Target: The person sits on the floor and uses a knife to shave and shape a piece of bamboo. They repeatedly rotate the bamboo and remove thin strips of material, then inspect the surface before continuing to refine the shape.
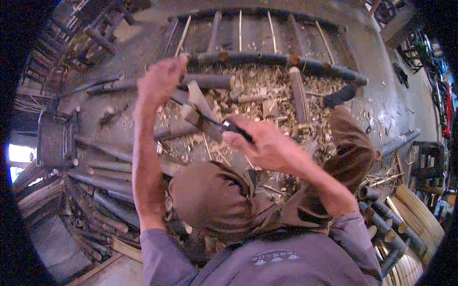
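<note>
Two hands out front: right hand (267, 143) clenched on black handle (237, 132); dark bar (210, 120) runs toward left hand (161, 82), whose grasp I can't tell. Pale wood (199, 98) between them. Shavings (261, 78) beyond right fingers; ladder-like frame (260, 58) farther out.

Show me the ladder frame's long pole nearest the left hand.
The near pole, its left end showing beside the left hand; the far pole lies beyond the rungs.

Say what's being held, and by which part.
The right hand grips a thin, dark, metal-looking tool by its black handle; whether the left hand holds anything is unclear.
</note>
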Available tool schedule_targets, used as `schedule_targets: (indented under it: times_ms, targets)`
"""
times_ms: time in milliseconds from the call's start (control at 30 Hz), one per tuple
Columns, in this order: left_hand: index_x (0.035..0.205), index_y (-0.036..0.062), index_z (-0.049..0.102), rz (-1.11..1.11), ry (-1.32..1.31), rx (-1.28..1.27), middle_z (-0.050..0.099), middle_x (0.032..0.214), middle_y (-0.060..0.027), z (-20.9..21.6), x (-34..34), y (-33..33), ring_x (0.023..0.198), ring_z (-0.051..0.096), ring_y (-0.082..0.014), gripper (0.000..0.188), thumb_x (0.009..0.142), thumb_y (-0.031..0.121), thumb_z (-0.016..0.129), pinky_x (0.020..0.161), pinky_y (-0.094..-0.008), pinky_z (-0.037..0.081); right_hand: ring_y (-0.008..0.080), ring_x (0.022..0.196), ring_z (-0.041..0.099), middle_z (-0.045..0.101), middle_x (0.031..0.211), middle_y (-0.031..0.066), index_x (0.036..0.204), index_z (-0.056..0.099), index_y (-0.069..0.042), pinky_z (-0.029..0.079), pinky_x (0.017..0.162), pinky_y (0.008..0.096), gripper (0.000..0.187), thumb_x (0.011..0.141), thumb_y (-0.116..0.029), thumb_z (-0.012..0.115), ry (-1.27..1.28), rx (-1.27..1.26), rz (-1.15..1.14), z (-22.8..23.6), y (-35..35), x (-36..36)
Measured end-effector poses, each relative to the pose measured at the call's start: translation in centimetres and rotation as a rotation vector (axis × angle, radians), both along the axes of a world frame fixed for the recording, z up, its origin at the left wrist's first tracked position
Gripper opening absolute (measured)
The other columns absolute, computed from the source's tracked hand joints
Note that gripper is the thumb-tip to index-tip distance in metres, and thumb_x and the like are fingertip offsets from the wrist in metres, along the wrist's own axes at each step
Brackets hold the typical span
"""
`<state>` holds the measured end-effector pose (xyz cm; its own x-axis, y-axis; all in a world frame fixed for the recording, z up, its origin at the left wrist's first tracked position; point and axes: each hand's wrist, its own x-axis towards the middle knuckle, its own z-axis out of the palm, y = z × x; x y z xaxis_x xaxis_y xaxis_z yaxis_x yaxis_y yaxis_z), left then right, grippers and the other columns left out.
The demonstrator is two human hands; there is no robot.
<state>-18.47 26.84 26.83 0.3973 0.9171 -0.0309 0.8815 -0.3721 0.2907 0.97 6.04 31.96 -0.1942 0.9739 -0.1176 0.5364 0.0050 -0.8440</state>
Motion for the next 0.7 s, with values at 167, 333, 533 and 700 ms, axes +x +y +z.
schedule_targets:
  times_ms: [167,333,533,700]
  targets:
    - [0.093,0.0125,0.066,0.041,0.037,0.148,0.067,0.088,-0.0119,-11.1,-3.1,0.7,0.085,0.063,-0.0308,0.051,0.088,0.059,0.044,0.079,-0.0421,0.048,0.0365,0.077,0.062,0.061,0.083,0.0218,0.111,0.056,-0.005,0.047,0.072,0.0445,0.044,0.093,-0.044,0.049,0.011,0.245,-0.033,-14.5,0.3,-2.8]
    - [0.106,0.0048,0.053,0.092,-1.404,0.073,0.061,0.093,-0.0105,-12.1,-6.9,-1.7,0.087,0.059,-0.0239,0.061,0.088,0.063,0.044,0.079,-0.0371,0.047,0.0339,0.073,0.06,0.062,0.08,0.0185,0.1,0.059,-0.003,0.047,0.069,0.043,0.042,0.091,-0.044,0.051,-0.014,-0.023,0.088,-13.2,4.3,-4.0]
    - [0.101,0.0034,0.046,0.126,-1.568,0.187,0.056,0.091,-0.0075,-10.5,6.1,-7.3,0.082,0.055,-0.0212,0.037,0.09,0.036,0.061,0.076,-0.031,0.045,0.0216,0.067,0.061,0.063,0.072,0.011,0.114,0.058,-0.007,0.049,0.063,0.0379,0.045,0.082,-0.038,0.064,0.125,-0.163,0.068,-15.4,6.6,0.8]
    - [0.087,0.0022,0.048,0.067,-1.117,0.596,0.051,0.081,-0.0099,-9.4,10.2,-3.2,0.072,0.05,-0.0239,0.022,0.082,0.006,0.07,0.068,-0.033,0.043,0.021,0.061,0.06,0.061,0.07,0.01,0.118,0.056,-0.004,0.049,0.057,0.0348,0.044,0.077,-0.016,0.066,-0.108,-0.212,-0.118,-13.0,7.7,2.9]
